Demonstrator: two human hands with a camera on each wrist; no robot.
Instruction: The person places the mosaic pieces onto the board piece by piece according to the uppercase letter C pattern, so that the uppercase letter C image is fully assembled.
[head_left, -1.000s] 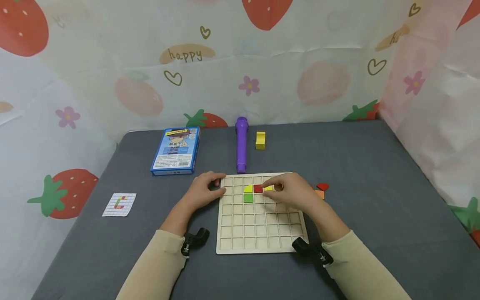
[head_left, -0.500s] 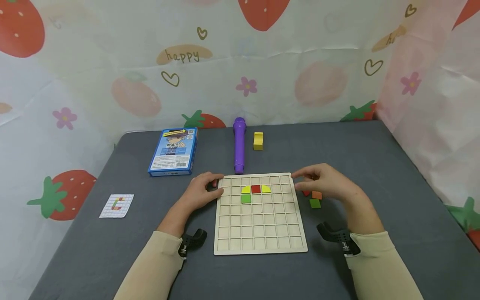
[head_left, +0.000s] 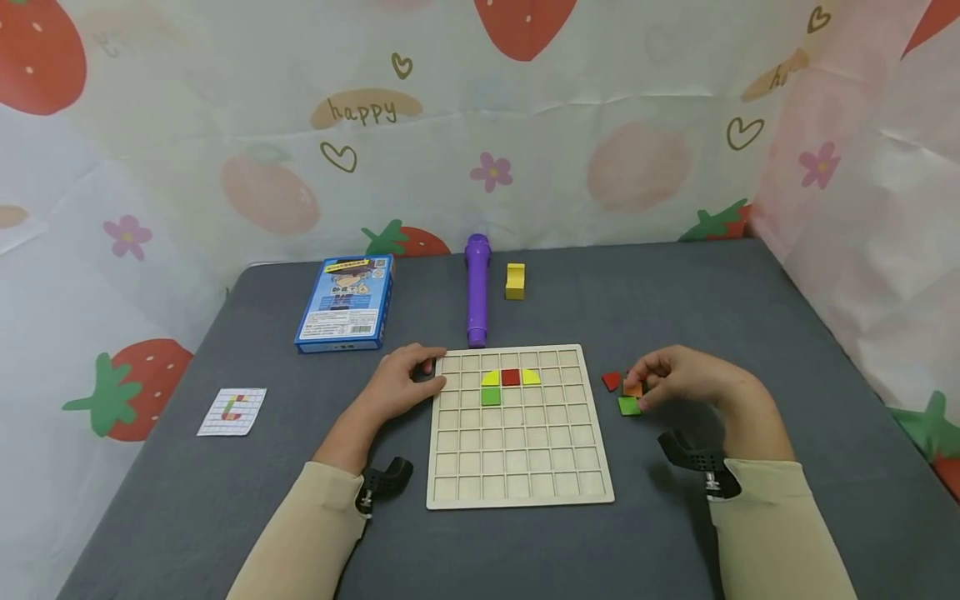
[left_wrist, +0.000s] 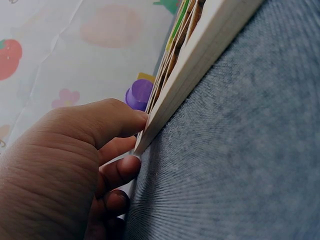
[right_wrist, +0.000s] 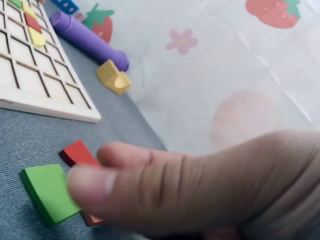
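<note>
A pale wooden grid board (head_left: 521, 467) lies on the grey tabletop. My left hand (head_left: 405, 377) grips its far left corner, with the thumb on the side edge and fingers round the back in the left wrist view. Set in the grid are two yellow rounded tiles (head_left: 531, 377), a red square tile (head_left: 510, 377) and a green square tile (head_left: 491, 397). Right of the board, my right hand (head_left: 693, 379) has thumb and fingers curled round an orange tile (head_left: 632, 389), partly hidden by them. A loose green tile (right_wrist: 47, 190) lies at the thumb tip, a loose red tile (head_left: 611, 382) just left.
A small patterned card (head_left: 231, 412) lies at the left. Behind the board are a blue box (head_left: 345, 304), a purple stick (head_left: 477, 292) and a yellow block (head_left: 515, 282). A strawberry-print cloth (head_left: 525, 108) hangs behind the table.
My right hand has left the second yellow tile on the board and moved right and down to the loose tiles. The left hand stays at the board's corner.
</note>
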